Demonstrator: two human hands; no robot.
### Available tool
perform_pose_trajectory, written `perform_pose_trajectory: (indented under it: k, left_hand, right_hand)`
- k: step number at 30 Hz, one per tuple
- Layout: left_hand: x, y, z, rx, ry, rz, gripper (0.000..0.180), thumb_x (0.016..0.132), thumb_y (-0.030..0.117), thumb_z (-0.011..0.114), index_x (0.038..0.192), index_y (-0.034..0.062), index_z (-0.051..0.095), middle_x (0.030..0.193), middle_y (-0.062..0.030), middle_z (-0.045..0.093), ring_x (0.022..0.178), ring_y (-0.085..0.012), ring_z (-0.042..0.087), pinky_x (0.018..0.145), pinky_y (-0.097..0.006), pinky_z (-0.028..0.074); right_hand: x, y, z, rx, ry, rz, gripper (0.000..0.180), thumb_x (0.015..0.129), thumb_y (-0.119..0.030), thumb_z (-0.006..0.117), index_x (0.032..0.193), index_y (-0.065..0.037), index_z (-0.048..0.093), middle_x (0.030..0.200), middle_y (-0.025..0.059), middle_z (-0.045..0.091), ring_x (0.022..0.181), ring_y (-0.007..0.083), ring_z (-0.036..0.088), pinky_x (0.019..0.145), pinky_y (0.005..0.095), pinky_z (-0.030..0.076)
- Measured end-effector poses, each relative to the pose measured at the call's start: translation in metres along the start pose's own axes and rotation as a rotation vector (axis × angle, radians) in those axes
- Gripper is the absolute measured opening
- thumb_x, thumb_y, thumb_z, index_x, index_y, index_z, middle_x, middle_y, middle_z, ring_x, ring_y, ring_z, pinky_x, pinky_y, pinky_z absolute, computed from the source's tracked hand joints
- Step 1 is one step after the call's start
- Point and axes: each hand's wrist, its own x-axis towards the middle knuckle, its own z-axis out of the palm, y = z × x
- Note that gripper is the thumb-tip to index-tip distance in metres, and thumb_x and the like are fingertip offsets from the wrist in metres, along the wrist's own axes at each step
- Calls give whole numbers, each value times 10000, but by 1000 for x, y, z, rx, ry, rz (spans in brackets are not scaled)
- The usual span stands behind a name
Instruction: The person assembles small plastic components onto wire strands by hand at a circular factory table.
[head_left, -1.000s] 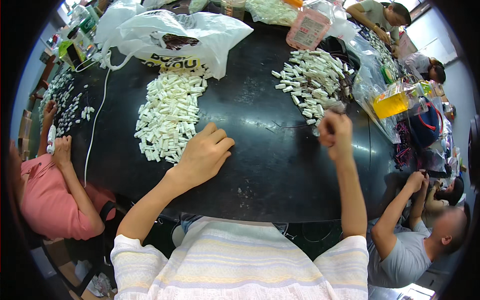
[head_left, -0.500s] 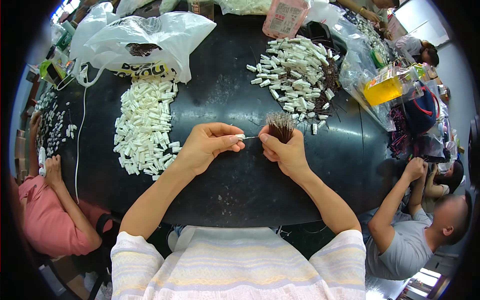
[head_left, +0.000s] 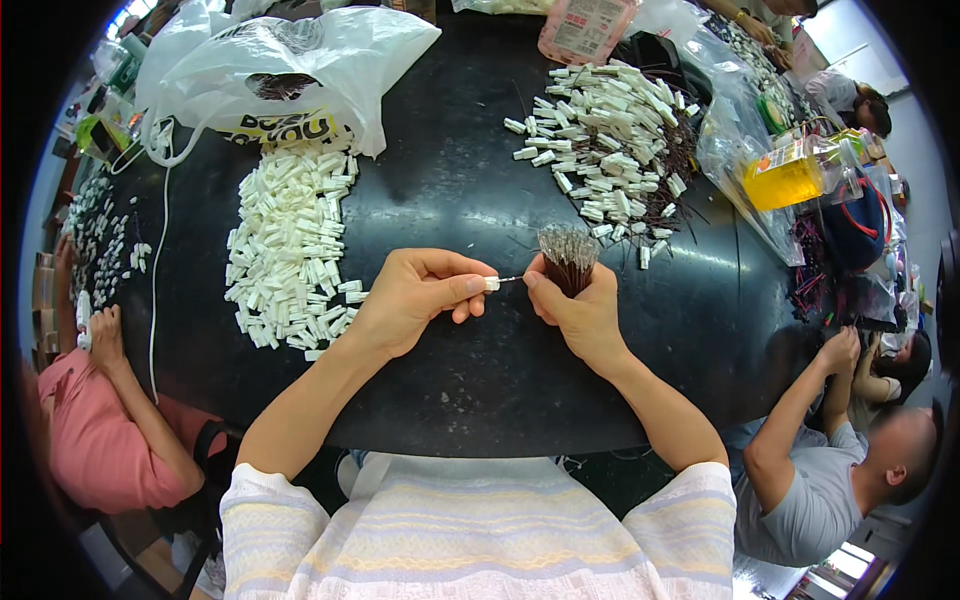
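Note:
Between the thumb and fingers of my left hand [head_left: 420, 297] is pinched a small white plastic connector housing [head_left: 491, 284]. My right hand [head_left: 583, 308] grips a bundle of thin dark wires [head_left: 570, 262] with shiny metal ends pointing up. One wire stretches from the right fingertips to the connector housing, its tip at or just inside the housing; how deep I cannot tell. Left of my hands lies a heap of loose white housings [head_left: 290, 245]. Farther off at the right is a pile of white housings with dark wires [head_left: 620, 150].
A white plastic bag [head_left: 300, 70] stands behind the left heap. A pink package [head_left: 588, 28] and a bottle of yellow liquid [head_left: 785, 175] are at the far right. A white cord [head_left: 162, 270] runs down the left. Co-workers sit on both sides of the black table [head_left: 450, 400].
Both hands have stayed close together, with the wire end and housing brought slightly nearer each other. The whole view has shifted a little.

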Motion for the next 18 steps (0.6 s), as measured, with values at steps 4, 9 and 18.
perform_pose_trajectory:
  k: [4,9,18]
  left_hand:
    - [-4,-3,6,122,78,40,131,799,10,598,896,-72,628,694,-96,611,563,-91,542,500,-192,424]
    - [-5,-8,17,86,96,78,113,788,-8,604,878,-72,631,663,-97,611,524,-91,543,484,-188,427]
    - [-28,57,-26,1372,13,588,241,596,-16,687,824,9,615,915,-105,579,916,-258,513,780,-313,433]
  right_hand:
    - [-4,8,4,-284,-12,-216,87,765,-42,635,810,-7,570,618,-5,548,541,41,491,488,190,374]
    - [-6,12,5,-483,-8,-470,123,726,15,629,841,0,585,633,11,558,550,44,484,506,203,384]
    - [-3,-1,4,-161,-67,-149,122,780,23,565,898,2,544,627,13,545,549,56,490,491,204,379]
